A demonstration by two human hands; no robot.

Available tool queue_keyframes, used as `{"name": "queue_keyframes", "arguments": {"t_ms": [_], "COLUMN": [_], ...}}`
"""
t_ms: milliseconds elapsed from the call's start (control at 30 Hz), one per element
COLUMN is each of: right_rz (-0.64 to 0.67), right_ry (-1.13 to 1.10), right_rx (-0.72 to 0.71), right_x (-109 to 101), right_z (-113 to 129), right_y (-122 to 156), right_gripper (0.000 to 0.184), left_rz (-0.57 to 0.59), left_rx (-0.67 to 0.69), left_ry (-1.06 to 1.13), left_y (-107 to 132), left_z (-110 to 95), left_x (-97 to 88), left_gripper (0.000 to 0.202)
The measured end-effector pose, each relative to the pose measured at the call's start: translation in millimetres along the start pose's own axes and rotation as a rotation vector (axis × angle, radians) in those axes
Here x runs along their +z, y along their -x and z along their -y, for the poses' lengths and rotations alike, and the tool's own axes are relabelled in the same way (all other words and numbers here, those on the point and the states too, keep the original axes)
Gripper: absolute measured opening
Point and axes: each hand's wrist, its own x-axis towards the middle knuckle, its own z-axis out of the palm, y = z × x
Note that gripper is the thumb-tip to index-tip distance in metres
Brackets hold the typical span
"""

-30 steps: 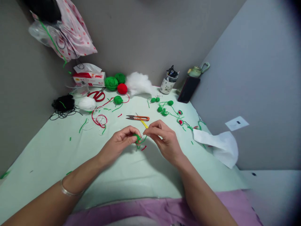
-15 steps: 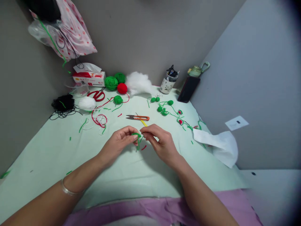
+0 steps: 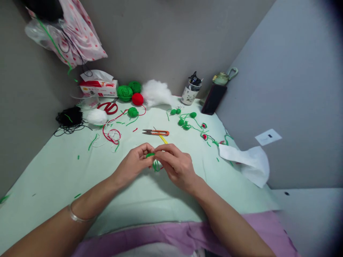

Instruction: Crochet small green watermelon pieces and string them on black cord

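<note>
A small green crocheted piece (image 3: pixel 150 155) is pinched between the thumb and fingers of my left hand (image 3: pixel 138 159). Strands of green yarn (image 3: pixel 156 166) dangle below it. My right hand (image 3: pixel 175 164) is closed right against the piece, thumb and fingertips together; what they grip is hidden. Just beyond my hands lie orange-handled thread snips (image 3: pixel 158 132) and a yellow strip (image 3: pixel 163 139), partly covered by my right hand.
Red scissors (image 3: pixel 108 107), green yarn balls (image 3: pixel 124 93), a red ball (image 3: pixel 137 99), white stuffing (image 3: pixel 157 93) and a tissue box (image 3: pixel 99 88) line the back. Small green and red crocheted pieces (image 3: pixel 193 115) lie right, near white paper (image 3: pixel 253 162) and a phone (image 3: pixel 213 99).
My right hand has moved left, from slightly apart to touching the green piece and my left fingertips. My left hand keeps its pinch. The whole view has shifted slightly.
</note>
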Motion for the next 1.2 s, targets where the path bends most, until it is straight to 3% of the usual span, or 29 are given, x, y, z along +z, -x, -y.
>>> {"name": "queue_keyframes", "arguments": {"t_ms": [133,200,300,400,467,633,733,833,1033,1200], "right_rz": [-0.06,-0.063,-0.009,0.037,-0.051,-0.538,-0.611,-0.491,0.006,0.131], "right_ry": [-0.035,-0.129,-0.567,-0.981,-1.074,-0.934,-0.834,-0.802,-0.555,-0.384], "right_rx": [-0.066,-0.019,0.287,0.587,0.645,0.61,0.601,0.585,0.409,0.3], "right_x": [0,0,-1,-6,-14,-38,-44,-43,-38,-35], "right_z": [8,11,10,0,-11,-41,-51,-49,-28,-25], "right_y": [1,0,-4,-11,-14,-15,-13,-12,-12,-9], "right_gripper": [0.025,0.023,0.012,0.016,0.018,0.014,0.014,0.012,0.008,0.011], "left_rz": [-0.046,-0.07,-0.041,-0.006,-0.011,0.007,0.041,0.077,0.129,0.135], "left_rx": [0.02,0.023,0.028,0.024,0.01,-0.042,-0.031,-0.034,-0.011,-0.019], "left_ry": [-0.052,-0.071,-0.059,-0.066,-0.107,-0.184,-0.155,-0.064,0.017,0.029], "left_y": [-1,-2,-2,-2,-3,-4,-4,-3,0,2], "left_z": [0,3,5,6,7,9,8,6,-1,-4], "left_x": [1.1,1.7,1.9,0.9,-0.1,-1.7,-2.8,-5.1,-7.3,-6.3], "left_gripper": [0.015,0.019,0.019,0.016,0.014,0.011,0.009,0.015,0.022,0.02]}}
